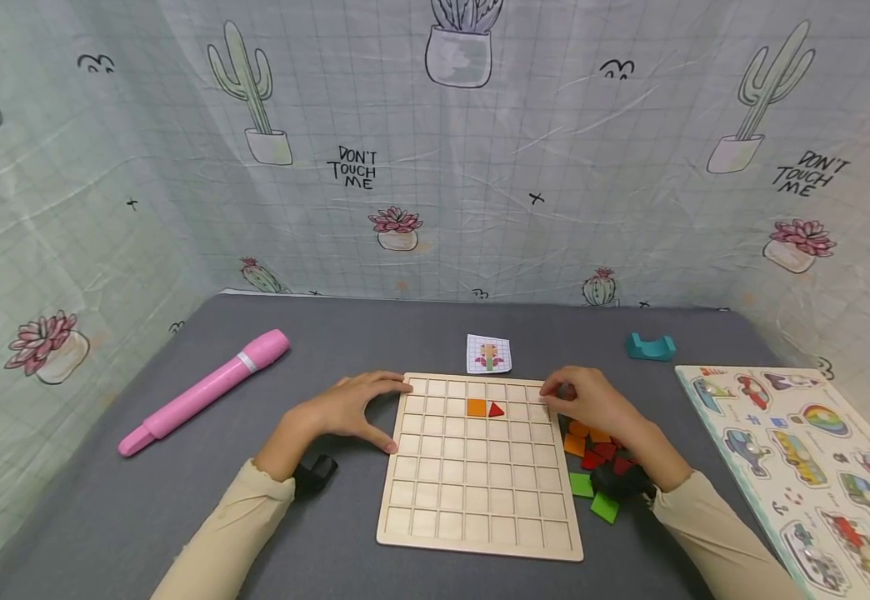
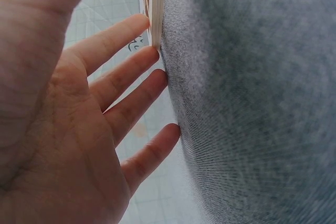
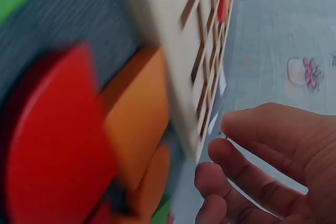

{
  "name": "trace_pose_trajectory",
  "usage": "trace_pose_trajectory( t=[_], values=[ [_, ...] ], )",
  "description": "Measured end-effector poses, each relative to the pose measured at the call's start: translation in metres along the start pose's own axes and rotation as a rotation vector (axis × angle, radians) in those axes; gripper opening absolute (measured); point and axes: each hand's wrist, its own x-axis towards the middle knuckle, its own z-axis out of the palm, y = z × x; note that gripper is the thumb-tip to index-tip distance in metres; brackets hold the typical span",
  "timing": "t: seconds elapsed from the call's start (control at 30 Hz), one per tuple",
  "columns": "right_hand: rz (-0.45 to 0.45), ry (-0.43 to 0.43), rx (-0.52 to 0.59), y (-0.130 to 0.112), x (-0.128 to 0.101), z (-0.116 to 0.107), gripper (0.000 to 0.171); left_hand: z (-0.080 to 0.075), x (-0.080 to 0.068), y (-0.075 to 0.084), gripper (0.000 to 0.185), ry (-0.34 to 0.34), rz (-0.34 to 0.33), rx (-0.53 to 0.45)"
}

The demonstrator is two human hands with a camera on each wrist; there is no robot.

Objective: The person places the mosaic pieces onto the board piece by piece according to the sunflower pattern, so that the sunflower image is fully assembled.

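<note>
A pale wooden grid board (image 1: 480, 500) lies on the grey table, with an orange square (image 1: 476, 407) and a red triangle (image 1: 496, 410) side by side in its upper rows. My left hand (image 1: 348, 408) is at the board's left edge, thumb and fingers spread; in the left wrist view its straight fingertips (image 2: 142, 22) meet the board's side. By the upper right corner is my right hand (image 1: 588, 400), its fingers loosely bent. The right wrist view shows thumb and index finger close together, with no piece visible between them.
Red and orange pieces (image 1: 574, 445) lie right of the board, partly under the right wrist, with green squares (image 1: 581, 484) nearer. A small pattern card (image 1: 489, 354) lies beyond the board. Farther out are a pink tube (image 1: 202, 400), a teal holder (image 1: 651, 347) and a picture puzzle board (image 1: 772, 500).
</note>
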Motion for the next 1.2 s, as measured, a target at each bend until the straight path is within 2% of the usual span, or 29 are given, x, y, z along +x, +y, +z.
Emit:
trace_pose_trajectory(
  t=[0.23, 0.43, 0.6, 0.97, 1.2],
  values=[
    [0.049, 0.028, -0.022, 0.017, -0.008, -0.008, 0.01, 0.0, -0.001, 0.0, 0.088, 0.001, 0.001, 0.002],
    [0.09, 0.007, -0.046, 0.026, -0.013, -0.014, 0.009, -0.001, 0.0, 0.001, 0.088, 0.004, 0.012, 0.009],
    [0.103, -0.026, -0.046, 0.027, -0.014, -0.017, 0.01, -0.001, 0.0, 0.001, 0.087, 0.001, 0.013, 0.014],
    [0.114, -0.032, -0.037, 0.026, -0.009, -0.015, 0.01, 0.0, 0.0, 0.002, 0.087, 0.006, 0.012, 0.009],
    [0.125, -0.06, -0.005, 0.024, -0.006, -0.016, 0.016, -0.001, 0.0, 0.001, 0.087, 0.01, 0.016, 0.007]
  ],
)
